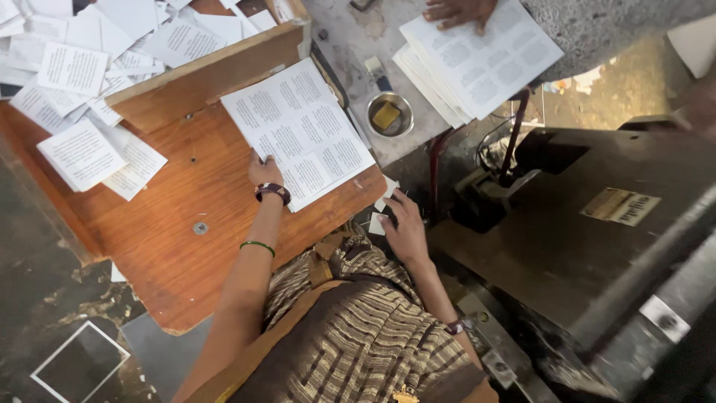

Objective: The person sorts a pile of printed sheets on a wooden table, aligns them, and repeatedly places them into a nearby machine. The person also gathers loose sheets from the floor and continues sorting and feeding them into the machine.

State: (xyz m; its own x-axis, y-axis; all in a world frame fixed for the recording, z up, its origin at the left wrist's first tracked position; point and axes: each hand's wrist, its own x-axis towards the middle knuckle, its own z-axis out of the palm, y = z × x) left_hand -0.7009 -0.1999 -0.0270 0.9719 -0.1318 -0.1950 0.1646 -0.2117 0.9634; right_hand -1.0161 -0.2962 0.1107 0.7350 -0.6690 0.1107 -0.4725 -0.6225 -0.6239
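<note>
Nearest, at the bottom edge: brown striped woven garment (358, 336), with both bare arms reaching up and away from it.

Right hand (406, 227) just beyond the garment, palm down, fingers spread loosely and open, gripping nothing. Fingertips touching small white paper scraps (378, 222) in the gap between the orange-brown wooden table (186, 239) and the big dark metal machine (582, 246) on the right.

Left forearm stretched over the table, with a thin green bangle (257, 245) and, nearer the wrist, a dark wristwatch (273, 192). Left hand (265, 173) resting at the lower left edge of the large white sheet of printed text blocks (298, 130); fingers bent onto that edge, tips touching the paper. Cannot tell whether pinching the sheet or only pressing on it. Sheet lying flat and slanted on the table, upper end against a raised wooden board (201, 75).

Further left and beyond the board: many small white printed leaflets (74, 67), scattered and overlapping.

Right of the sheet, on a grey stone counter (350, 45): small round metal bowl (389, 114) with a yellow block inside.

Farthest, at the top: another stack of white printed sheets (477, 60), with another person's hand (456, 11) lying flat on its upper edge.
</note>
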